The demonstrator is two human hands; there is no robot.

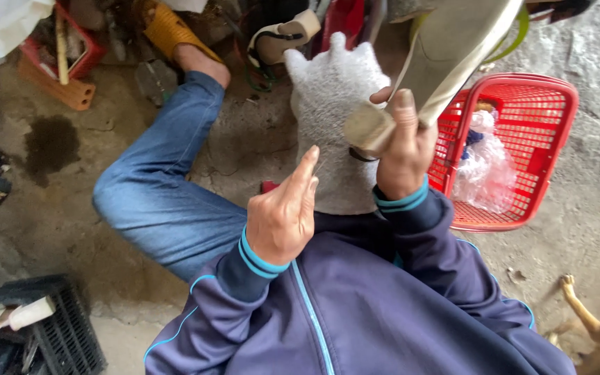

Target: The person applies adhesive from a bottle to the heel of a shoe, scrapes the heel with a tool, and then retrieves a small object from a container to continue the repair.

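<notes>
One right hand [403, 149] grip closes around beige shoe heel [369, 128].

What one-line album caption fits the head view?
Right hand grips a beige heeled shoe over a grey glove, left hand raised.

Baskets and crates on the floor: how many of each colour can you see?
Red basket: 1
Red crate: 1
Black crate: 1
Total: 3
</notes>
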